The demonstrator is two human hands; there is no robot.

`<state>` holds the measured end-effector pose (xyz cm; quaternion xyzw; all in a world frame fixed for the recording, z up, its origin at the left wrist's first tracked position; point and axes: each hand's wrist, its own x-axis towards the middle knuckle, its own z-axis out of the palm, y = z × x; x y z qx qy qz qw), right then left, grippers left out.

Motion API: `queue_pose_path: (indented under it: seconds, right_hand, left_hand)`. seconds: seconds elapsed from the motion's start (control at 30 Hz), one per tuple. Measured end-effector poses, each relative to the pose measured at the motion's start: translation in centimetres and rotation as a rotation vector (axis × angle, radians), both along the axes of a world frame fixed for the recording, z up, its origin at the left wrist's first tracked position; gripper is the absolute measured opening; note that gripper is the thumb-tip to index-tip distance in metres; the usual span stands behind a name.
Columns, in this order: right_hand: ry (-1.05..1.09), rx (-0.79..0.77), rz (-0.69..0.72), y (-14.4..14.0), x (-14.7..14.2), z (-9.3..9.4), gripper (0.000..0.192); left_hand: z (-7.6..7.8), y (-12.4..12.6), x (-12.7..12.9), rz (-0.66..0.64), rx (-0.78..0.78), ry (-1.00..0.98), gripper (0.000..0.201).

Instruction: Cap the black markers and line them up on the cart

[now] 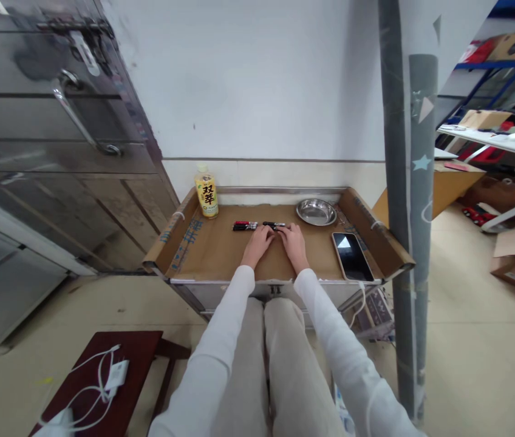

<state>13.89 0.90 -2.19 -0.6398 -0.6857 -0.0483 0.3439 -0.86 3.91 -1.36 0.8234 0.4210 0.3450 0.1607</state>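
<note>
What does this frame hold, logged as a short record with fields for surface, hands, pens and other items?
surface: table lined with brown cardboard
left hand: palm down on the cardboard, fingertips at the pens
right hand: palm down beside it, fingertips at the pens
pens: small cluster of dark markers lying flat, some with red parts
bottle: yellow-labelled, upright at the back left
bowl: metal, at the back right
phone: screen up on the right edge
grip: cannot tell whether either hand holds a pen

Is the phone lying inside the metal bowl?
No, the phone lies flat on the cardboard near the right front corner, apart from the metal bowl, which sits farther back.
</note>
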Motion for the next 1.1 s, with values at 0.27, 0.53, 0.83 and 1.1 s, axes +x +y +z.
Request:
queue_pose_path:
  seconds: [0.27, 0.53, 0.83, 1.1]
  right_hand:
    - [-0.066, -0.065, 0.002, -0.21, 0.06, 0.14, 0.031]
    - [-0.063, -0.091, -0.144, -0.21, 0.13, 0.19, 0.024]
    - [-0.066, -0.078, -0.057, 0.07, 0.24, 0.08, 0.022]
    - [-0.124, -0.043, -0.122, -0.09, -0.45, 0.37, 0.036]
  left_hand:
    - [-0.86, 0.69, 0.11, 0.059, -0.013, -0.076, 0.012]
    - [-0.38, 0.26, 0.2, 0.162, -0.04, -0.065, 0.016]
    - [0.03, 0.05, 0.37, 0.291, 0.044, 0.091, 0.005]
    - [0.03, -0.01, 0.42, 0.289, 0.068, 0.119, 0.005]
